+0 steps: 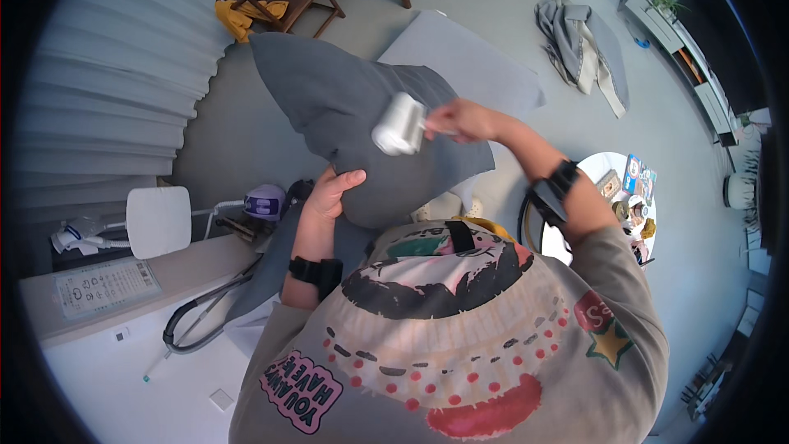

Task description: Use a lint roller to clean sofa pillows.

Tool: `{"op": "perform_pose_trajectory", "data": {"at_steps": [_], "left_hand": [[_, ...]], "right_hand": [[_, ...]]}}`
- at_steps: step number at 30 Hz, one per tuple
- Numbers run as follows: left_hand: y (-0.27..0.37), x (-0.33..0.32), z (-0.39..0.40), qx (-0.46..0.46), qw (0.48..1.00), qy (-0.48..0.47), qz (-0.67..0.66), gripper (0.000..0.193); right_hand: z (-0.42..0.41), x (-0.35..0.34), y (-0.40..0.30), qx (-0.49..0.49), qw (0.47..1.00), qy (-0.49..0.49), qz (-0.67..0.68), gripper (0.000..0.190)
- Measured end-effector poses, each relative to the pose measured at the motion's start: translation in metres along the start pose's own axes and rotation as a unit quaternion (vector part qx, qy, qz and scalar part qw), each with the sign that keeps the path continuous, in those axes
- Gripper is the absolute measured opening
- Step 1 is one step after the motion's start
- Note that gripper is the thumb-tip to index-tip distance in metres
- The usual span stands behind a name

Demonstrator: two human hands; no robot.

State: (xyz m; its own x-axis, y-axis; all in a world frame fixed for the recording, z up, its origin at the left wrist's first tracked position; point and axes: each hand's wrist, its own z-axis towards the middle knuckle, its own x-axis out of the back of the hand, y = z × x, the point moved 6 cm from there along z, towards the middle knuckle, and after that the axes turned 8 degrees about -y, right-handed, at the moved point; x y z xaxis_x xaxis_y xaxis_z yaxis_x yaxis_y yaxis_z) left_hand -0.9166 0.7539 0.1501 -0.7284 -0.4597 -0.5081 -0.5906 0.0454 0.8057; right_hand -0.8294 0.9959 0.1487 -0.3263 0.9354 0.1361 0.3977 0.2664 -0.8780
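Observation:
A dark grey pillow [345, 98] is held up in front of my body, its upper left corner pointing away from me. My left hand [330, 194] grips its near left edge, thumb on top. In my right hand [465, 120] is the handle of a white lint roller [399, 125], blurred by motion. The roller head lies over the middle of the pillow's face; whether it touches the fabric cannot be made out. My right fingers wrap the handle and hide most of it.
Beyond the pillow lies a light grey fabric-covered surface [456, 55]. A crumpled grey blanket [576, 43] rests on the floor. At right stands a cluttered white round table [604, 163]. A wooden chair [302, 0] bears clothes. At left are a white panel on an arm [158, 222] and a curved dark tube [172, 327].

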Motion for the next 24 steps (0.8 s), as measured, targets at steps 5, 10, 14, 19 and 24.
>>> {"op": "perform_pose_trajectory", "data": {"at_steps": [5,10,14,19,24], "left_hand": [[0.006,0.016,-0.005,0.009,0.999,0.005,-0.034,0.062],[0.006,0.007,-0.001,0.020,1.000,-0.012,-0.010,0.062],[0.001,0.000,0.002,0.043,0.999,-0.017,0.000,0.064],[-0.007,0.005,0.002,0.037,0.999,-0.016,0.008,0.066],[-0.003,0.013,0.000,0.026,0.999,0.008,-0.021,0.064]], "right_hand": [[-0.034,0.015,0.031,-0.063,0.995,-0.066,-0.042,0.039],[0.020,0.001,-0.029,0.020,1.000,0.019,-0.003,0.042],[0.062,0.000,-0.062,0.102,0.985,0.141,-0.004,0.047],[0.028,-0.013,-0.009,0.039,0.992,-0.007,0.119,0.048],[-0.056,-0.051,0.142,-0.050,0.930,-0.160,0.328,0.039]]}}
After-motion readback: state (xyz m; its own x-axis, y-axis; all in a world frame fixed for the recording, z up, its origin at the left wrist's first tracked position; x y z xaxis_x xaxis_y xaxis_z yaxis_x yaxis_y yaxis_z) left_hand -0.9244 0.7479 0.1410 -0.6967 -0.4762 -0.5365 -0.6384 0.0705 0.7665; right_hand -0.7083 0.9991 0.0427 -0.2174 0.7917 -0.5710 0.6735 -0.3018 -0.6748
